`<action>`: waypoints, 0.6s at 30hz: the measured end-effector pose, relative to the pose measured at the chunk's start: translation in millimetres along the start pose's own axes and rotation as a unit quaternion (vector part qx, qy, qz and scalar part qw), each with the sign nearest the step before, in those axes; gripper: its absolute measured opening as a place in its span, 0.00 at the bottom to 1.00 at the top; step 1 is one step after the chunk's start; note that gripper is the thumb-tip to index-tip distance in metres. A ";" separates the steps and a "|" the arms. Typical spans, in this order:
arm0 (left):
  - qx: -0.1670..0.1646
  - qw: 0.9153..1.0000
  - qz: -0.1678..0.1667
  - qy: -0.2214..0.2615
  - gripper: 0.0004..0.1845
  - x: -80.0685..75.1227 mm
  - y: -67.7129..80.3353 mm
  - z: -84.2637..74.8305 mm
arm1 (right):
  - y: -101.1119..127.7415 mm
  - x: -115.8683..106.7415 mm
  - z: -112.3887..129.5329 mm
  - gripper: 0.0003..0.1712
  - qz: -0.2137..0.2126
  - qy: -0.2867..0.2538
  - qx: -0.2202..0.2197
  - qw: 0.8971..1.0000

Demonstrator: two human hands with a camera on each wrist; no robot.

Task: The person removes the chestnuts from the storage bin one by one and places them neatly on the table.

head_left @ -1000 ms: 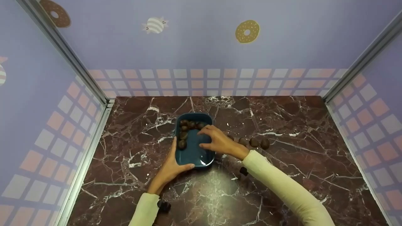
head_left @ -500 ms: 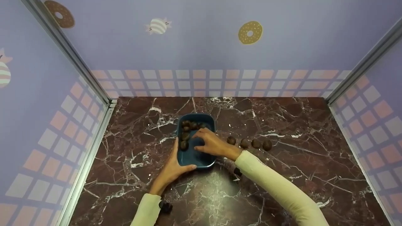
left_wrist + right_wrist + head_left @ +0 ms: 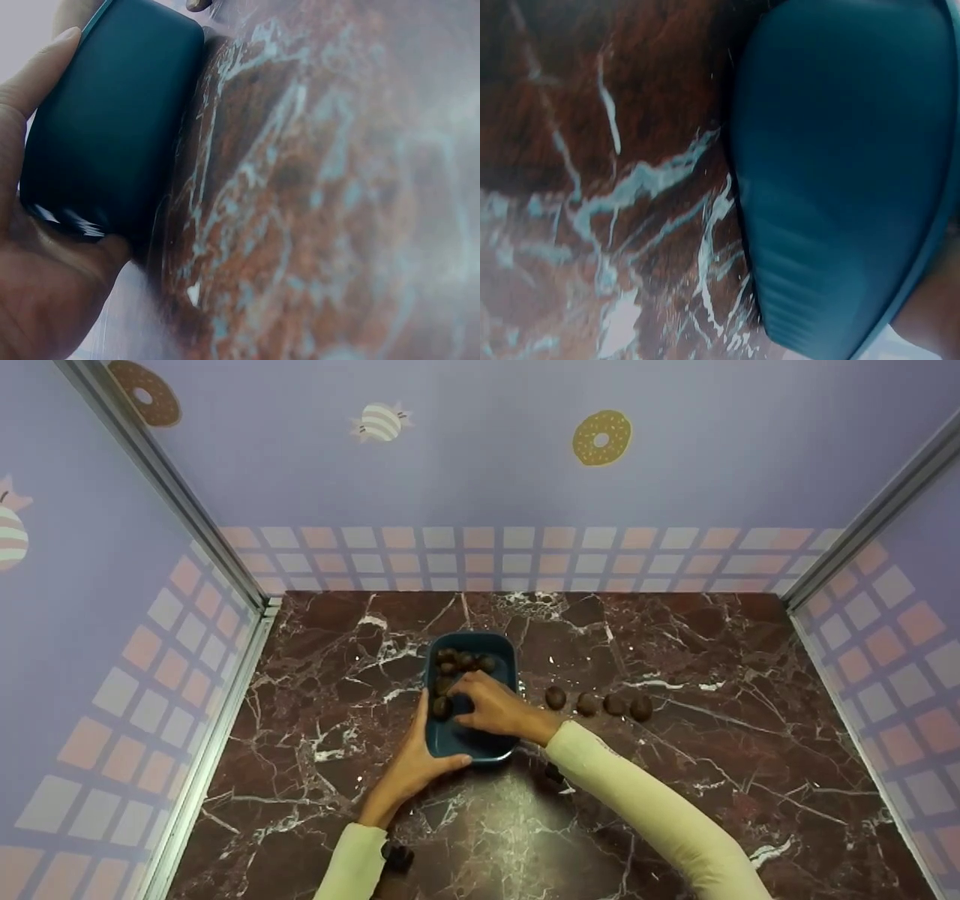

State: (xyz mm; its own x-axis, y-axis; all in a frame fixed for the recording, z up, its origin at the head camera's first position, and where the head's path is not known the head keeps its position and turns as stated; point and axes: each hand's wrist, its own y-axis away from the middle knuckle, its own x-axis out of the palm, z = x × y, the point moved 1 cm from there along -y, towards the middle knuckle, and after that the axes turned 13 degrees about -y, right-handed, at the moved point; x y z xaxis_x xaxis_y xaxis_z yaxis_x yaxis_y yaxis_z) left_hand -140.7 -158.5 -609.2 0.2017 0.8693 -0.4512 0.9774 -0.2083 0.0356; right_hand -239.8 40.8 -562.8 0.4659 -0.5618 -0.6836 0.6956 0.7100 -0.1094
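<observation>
Both hands [image 3: 450, 735] hold the dish [image 3: 480, 744], lengthwise front-to-back.

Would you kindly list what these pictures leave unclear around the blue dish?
- Head view: the right hand covers part of the dish; whether it holds a chestnut is hidden.
- Left wrist view: left hand cut off by the edge; marble blurred.
- Right wrist view: only the dish's outer wall shows.
</observation>
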 end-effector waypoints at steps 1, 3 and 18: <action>0.000 1.000 -0.001 -0.003 0.74 -0.2 0.3 0.3 | -0.7 1.7 0.4 0.25 0.002 0.002 0.003 1.000; 0.000 1.000 -0.003 -0.010 0.75 -0.5 1.3 0.9 | -2.3 4.6 1.5 0.25 0.005 0.006 0.008 1.000; 0.006 1.000 -0.012 -0.022 0.76 0.5 0.9 1.0 | -5.5 18.2 5.6 0.21 0.013 0.010 0.000 1.000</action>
State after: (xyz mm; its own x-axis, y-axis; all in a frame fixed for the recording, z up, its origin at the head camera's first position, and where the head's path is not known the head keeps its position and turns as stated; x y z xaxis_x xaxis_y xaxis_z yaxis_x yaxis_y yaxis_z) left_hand -139.8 -158.7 -610.2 0.1751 0.8535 -0.4907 0.9809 -0.1939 0.0129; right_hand -232.0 24.3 -570.6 0.4728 -0.5345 -0.7005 0.6836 0.7241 -0.0911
